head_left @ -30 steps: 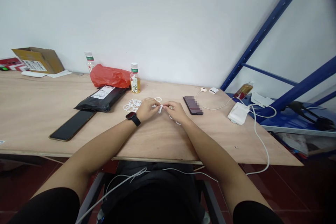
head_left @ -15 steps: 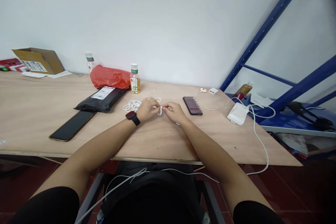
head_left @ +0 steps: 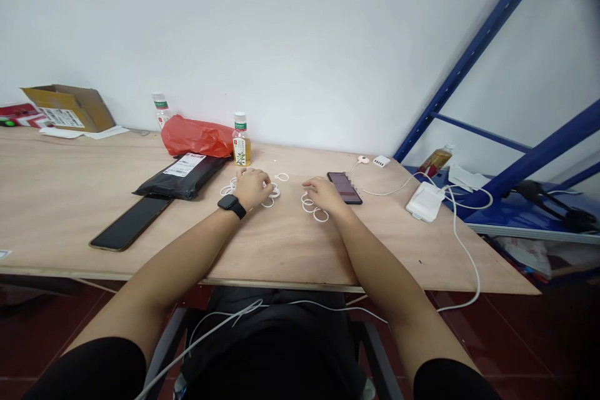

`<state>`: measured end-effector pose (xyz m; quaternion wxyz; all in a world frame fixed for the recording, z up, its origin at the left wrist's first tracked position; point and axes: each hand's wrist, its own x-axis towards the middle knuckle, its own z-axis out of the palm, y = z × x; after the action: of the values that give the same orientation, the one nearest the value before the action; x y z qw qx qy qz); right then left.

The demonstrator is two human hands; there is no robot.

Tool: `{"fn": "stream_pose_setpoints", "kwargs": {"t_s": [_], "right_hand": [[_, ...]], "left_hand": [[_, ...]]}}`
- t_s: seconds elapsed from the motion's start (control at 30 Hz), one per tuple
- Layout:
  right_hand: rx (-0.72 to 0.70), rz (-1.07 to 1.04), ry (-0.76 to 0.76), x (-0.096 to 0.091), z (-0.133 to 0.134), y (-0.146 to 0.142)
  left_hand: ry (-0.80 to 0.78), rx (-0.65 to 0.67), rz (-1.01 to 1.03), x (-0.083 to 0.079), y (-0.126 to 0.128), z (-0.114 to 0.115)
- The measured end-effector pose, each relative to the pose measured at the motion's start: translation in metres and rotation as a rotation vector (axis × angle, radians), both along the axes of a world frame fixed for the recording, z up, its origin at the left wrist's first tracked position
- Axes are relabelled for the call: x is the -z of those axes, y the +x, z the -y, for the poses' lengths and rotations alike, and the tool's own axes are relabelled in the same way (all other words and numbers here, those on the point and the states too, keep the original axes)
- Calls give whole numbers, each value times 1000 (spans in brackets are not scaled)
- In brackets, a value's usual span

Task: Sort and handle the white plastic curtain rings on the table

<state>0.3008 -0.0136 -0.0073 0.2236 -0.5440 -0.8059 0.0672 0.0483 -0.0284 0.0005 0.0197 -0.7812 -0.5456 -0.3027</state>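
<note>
My left hand [head_left: 253,187], with a black watch on the wrist, lies on a heap of small white rings [head_left: 229,188]. Its fingers curl down onto the rings at the heap's right side. My right hand [head_left: 324,194] rests flat on the wooden table [head_left: 281,244], fingers stretched out to the left. A few white rings [head_left: 315,210] lie right under and in front of it. One more single ring [head_left: 282,177] lies between the hands, further back. A dark phone [head_left: 344,187] touches the right hand's far side.
A second phone [head_left: 124,224] and a black parcel [head_left: 182,175] lie at the left, with a red bag [head_left: 197,136] and two bottles [head_left: 240,140] behind. A white charger [head_left: 425,202] with cables sits at the right, beside blue shelving [head_left: 473,50]. A cardboard box [head_left: 68,107] stands far left.
The hands, which pinched one white ring together at the centre, have parted. The left went back to the ring heap, the right moved right and down flat by the phone.
</note>
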Motion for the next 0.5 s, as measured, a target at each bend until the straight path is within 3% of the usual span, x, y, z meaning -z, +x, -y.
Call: {"fn": "stream_pose_setpoints", "kwargs": {"t_s": [0.23, 0.4, 0.5], "right_hand": [[131, 138, -207, -8, 0, 17], [165, 148, -159, -2, 1, 9], [154, 96, -34, -1, 1, 4]], "left_hand": [[-1, 52, -1, 1, 7, 2], [-9, 110, 2, 2, 9, 4], [-7, 147, 25, 2, 10, 5]]}}
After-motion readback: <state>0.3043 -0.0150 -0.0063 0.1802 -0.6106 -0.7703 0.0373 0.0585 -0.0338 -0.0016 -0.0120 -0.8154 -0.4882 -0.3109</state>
